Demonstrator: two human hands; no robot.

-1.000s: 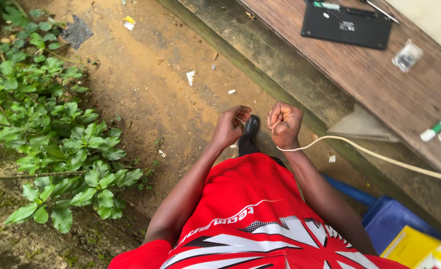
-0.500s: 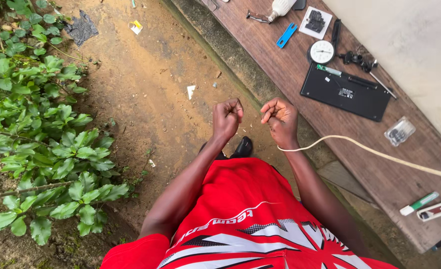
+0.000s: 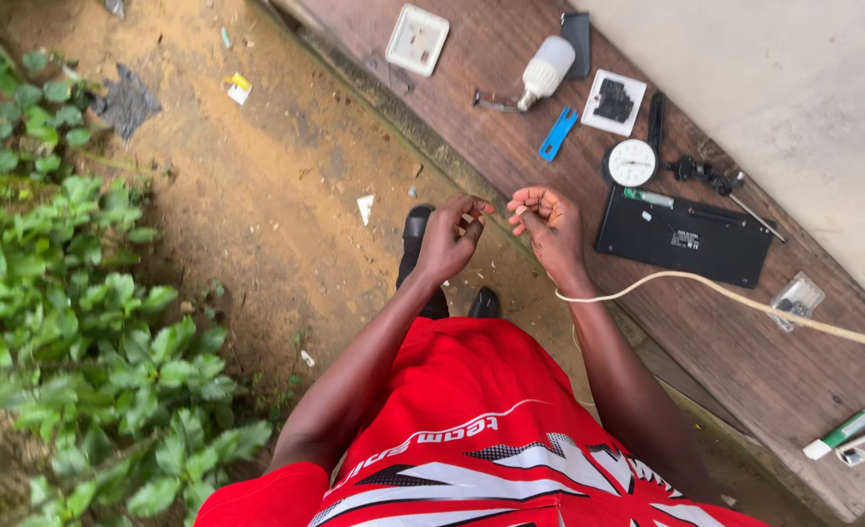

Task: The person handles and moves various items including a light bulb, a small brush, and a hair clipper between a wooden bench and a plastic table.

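Note:
My left hand [image 3: 449, 234] and my right hand [image 3: 547, 222] are raised close together in front of my red shirt, above the dirt ground. A cream cable [image 3: 745, 304] comes in from the right edge, passes under my right wrist and goes into my right hand, whose fingers curl around it. A thin strand [image 3: 509, 234] runs across the gap to the pinched fingertips of my left hand. The cable's end is hidden inside the hands.
A wooden bench [image 3: 764, 371] along a pale wall holds a white socket plate [image 3: 417, 39], a bulb [image 3: 547, 68], a blue tool [image 3: 557, 134], a round dial [image 3: 633, 162], a flat black device [image 3: 684, 237] and a screwdriver [image 3: 735, 190]. Green plants [image 3: 71, 322] fill the left.
The view has swung up along the bench, bringing the socket plate and bulb into sight. My hands have moved slightly apart, with the fingers looser than before.

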